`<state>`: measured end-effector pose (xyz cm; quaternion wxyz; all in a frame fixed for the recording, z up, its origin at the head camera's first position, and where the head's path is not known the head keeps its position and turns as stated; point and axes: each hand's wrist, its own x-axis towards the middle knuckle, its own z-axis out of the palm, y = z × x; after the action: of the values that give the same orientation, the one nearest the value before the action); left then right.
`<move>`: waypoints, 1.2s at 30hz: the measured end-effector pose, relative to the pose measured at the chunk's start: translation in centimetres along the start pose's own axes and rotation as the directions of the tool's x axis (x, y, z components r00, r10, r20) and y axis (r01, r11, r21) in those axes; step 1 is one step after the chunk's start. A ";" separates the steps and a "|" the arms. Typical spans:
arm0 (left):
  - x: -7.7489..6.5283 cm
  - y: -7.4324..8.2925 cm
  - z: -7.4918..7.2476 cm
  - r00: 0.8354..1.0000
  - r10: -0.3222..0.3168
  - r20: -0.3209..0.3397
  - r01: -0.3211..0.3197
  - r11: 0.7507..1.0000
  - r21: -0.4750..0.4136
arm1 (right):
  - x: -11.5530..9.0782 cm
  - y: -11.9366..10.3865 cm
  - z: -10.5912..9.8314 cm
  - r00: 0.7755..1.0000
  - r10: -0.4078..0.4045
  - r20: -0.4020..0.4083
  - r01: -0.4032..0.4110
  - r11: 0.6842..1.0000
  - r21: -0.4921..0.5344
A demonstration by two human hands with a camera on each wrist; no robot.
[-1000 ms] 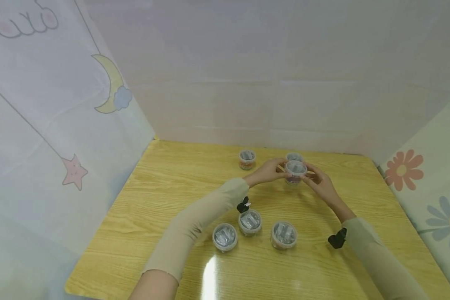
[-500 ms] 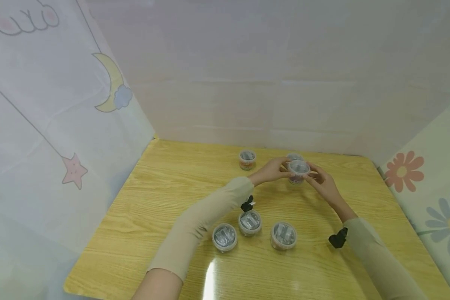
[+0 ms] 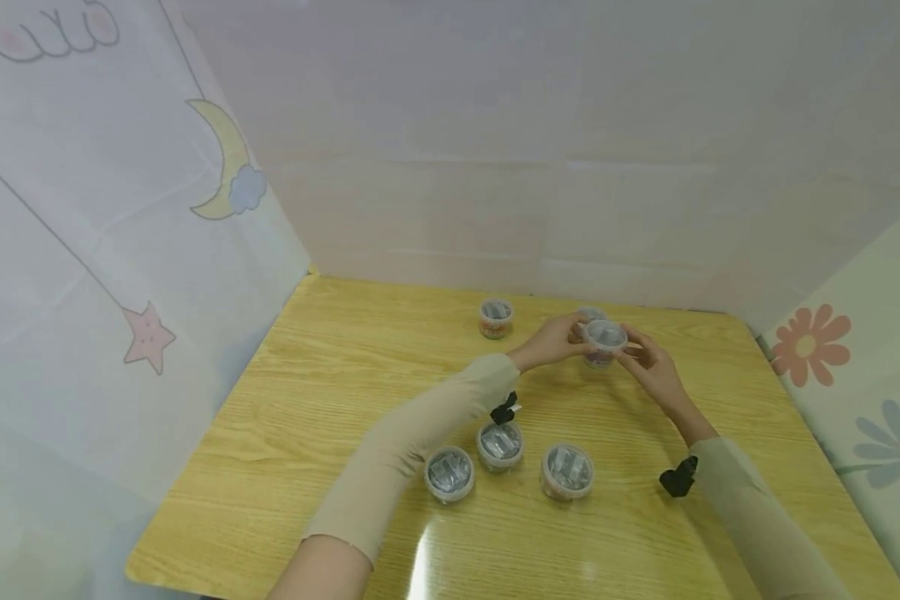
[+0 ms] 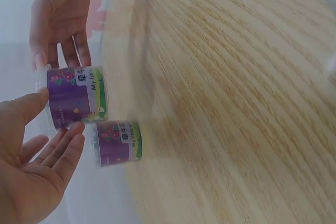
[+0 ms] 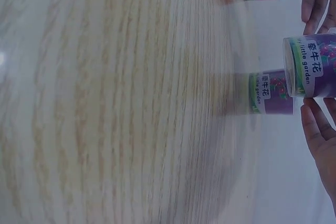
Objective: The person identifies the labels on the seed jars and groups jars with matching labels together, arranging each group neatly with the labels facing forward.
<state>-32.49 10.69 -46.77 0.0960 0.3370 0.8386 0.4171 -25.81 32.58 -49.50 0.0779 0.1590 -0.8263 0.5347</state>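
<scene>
Pale printed sheets (image 3: 435,125) wall in the yellow wood-grain table (image 3: 330,358) on the visible back and sides. My beige sleeves, left (image 3: 420,433) and right (image 3: 757,517), reach across it. My left hand (image 3: 551,340) and right hand (image 3: 656,372) face each other, each pinching the same round clear plastic cup with a purple flower label (image 3: 605,337), thumbs up by the rim, other fingers on the side. That cup is raised off the table, roughly upright, right of centre towards the back.

Rest of the cups, all standing on the table: three round clear cups with grey packets nearer me, left (image 3: 450,473), middle (image 3: 500,444) and right (image 3: 567,471), the middle one slightly farther back; a red-orange-labelled clear cup (image 3: 496,319) at the back, left of my hands; a matching purple-labelled cup (image 4: 118,144) just behind the held one. Smallest: black wrist pieces, left (image 3: 504,409) and right (image 3: 678,477).
</scene>
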 end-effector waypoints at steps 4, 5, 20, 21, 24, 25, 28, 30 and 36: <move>0.2 0.3 0.3 1.000 0.003 -0.022 -0.003 1.000 0.010 | -0.1 -1.3 -0.2 1.000 -0.006 -0.006 0.006 1.000 -0.010; 0.2 0.4 0.4 1.000 0.002 -0.024 -0.002 1.000 0.008 | -0.2 -1.5 -0.2 1.000 -0.003 -0.006 0.003 1.000 -0.014; 0.9 0.4 1.2 1.000 -0.011 -0.006 0.011 1.000 0.000 | -0.3 -1.0 -0.8 0.999 -0.032 -0.017 0.031 0.999 -0.022; 1.0 0.4 1.3 1.000 -0.010 -0.005 0.010 1.000 -0.002 | -0.3 -1.0 -0.9 0.999 -0.031 -0.018 0.031 0.999 -0.021; 1.0 0.4 1.4 1.000 -0.010 -0.002 0.010 1.000 -0.010 | -0.3 -0.6 -1.0 0.999 -0.023 -0.025 0.022 1.000 -0.015; 1.0 0.4 1.4 1.000 -0.014 0.000 0.014 1.000 -0.013 | -0.2 -0.2 -1.1 0.999 -0.022 -0.025 0.021 1.000 -0.012; 1.0 0.5 1.5 1.000 -0.021 0.003 0.021 1.000 -0.018 | -0.1 1.2 -1.3 1.000 -0.012 -0.026 0.012 1.000 -0.005; 1.0 0.5 1.6 1.000 -0.023 0.002 0.023 0.999 -0.023 | -0.1 2.0 -1.4 1.000 -0.003 -0.026 0.002 1.000 -0.004; 1.3 0.6 1.9 1.000 -0.017 -0.006 0.017 1.000 -0.021 | -0.1 2.9 -1.7 1.000 0.017 -0.024 -0.018 0.999 -0.039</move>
<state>-32.38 13.01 -47.35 0.1004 0.3275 0.8374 0.4260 -26.81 35.20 -51.30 0.0862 0.1438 -0.8369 0.5210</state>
